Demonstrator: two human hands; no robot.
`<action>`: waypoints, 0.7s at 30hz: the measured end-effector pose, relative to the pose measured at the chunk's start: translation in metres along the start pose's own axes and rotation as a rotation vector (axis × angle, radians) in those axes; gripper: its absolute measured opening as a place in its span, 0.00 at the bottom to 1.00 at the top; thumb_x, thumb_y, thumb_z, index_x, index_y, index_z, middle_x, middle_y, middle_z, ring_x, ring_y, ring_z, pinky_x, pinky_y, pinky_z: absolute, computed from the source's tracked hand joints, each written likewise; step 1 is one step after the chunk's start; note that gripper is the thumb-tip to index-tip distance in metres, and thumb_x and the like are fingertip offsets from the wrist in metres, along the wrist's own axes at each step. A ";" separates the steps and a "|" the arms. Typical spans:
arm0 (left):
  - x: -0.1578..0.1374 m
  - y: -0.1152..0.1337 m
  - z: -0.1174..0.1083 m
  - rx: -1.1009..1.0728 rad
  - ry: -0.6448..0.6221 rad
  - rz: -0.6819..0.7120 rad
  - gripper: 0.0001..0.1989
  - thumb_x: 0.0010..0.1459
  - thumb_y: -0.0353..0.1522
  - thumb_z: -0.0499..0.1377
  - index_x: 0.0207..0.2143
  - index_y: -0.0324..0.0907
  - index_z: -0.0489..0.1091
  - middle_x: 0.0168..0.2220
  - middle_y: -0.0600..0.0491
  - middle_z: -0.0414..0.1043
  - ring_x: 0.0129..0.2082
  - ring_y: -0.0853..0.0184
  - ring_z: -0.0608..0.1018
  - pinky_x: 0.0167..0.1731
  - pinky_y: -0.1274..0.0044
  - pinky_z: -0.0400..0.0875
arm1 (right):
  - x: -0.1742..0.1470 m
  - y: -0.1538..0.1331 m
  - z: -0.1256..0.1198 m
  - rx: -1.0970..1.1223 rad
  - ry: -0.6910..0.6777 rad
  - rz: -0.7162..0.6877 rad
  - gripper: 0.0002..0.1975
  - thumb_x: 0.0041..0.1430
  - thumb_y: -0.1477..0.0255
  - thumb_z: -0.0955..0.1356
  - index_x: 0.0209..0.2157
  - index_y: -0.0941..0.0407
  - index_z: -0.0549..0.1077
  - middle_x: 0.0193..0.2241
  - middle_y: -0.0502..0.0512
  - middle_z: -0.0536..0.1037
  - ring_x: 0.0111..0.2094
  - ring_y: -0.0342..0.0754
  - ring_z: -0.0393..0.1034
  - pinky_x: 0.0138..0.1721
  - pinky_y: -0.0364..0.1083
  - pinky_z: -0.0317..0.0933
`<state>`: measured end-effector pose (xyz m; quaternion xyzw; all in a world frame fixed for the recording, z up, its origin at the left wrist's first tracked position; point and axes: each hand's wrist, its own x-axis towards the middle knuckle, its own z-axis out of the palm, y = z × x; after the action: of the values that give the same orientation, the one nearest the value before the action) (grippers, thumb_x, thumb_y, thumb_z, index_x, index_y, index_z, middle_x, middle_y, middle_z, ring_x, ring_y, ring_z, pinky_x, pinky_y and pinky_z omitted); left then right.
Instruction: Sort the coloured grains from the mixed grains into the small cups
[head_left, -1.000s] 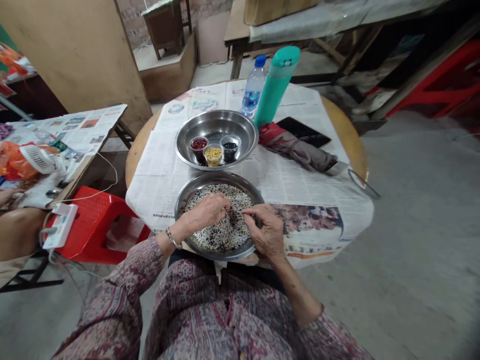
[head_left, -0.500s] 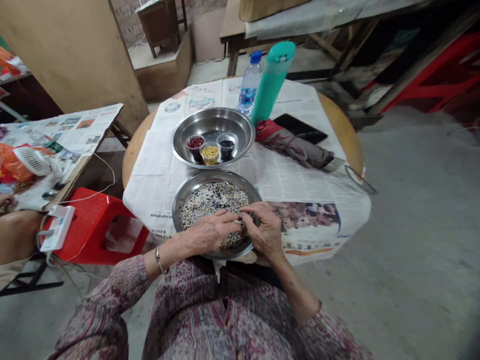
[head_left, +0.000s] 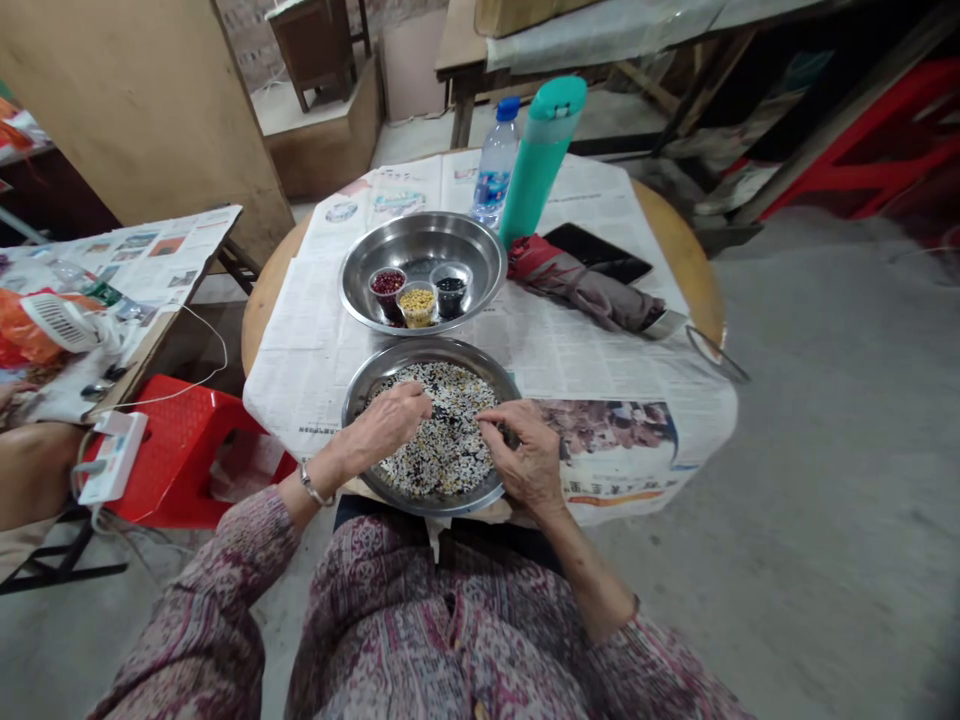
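A shallow metal basin (head_left: 360,385) at the near table edge holds mixed white, black and yellow grains and beans (head_left: 442,450). Over its left side is my left hand (head_left: 391,420), its fingers curled together in a pinch; whatever they hold is too small to see. My right hand (head_left: 529,450) is at the right rim, thumb and fingertips brought together above the grains, and what lies between them is hidden. Behind stands a larger metal basin (head_left: 480,240) with three clear cups: red beans (head_left: 388,285), yellow beans (head_left: 417,302) and black beans (head_left: 451,288).
Newspaper (head_left: 300,330) covers the round table. A water bottle (head_left: 495,165), a teal bottle (head_left: 541,160), a folded umbrella (head_left: 592,285) and a dark tablet or phone (head_left: 600,253) are at the back right. On the left are a red stool (head_left: 187,440) and a power strip (head_left: 120,460).
My left hand has moved up and left, away from my right hand, and its fingers have curled in. More grains show in the near basin. My right hand has barely moved.
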<state>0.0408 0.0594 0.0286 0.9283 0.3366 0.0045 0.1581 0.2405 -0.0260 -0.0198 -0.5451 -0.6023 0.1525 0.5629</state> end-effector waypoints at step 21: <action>0.000 0.011 -0.007 -0.087 -0.047 -0.083 0.09 0.59 0.22 0.54 0.37 0.40 0.73 0.37 0.51 0.71 0.39 0.64 0.74 0.48 0.70 0.70 | -0.002 0.003 0.000 -0.009 -0.006 -0.047 0.07 0.58 0.77 0.67 0.31 0.52 0.76 0.28 0.50 0.78 0.34 0.48 0.70 0.39 0.49 0.63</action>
<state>0.0462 0.0536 0.0385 0.9057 0.3702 -0.0093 0.2063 0.2417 -0.0261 -0.0232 -0.5327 -0.6172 0.1381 0.5623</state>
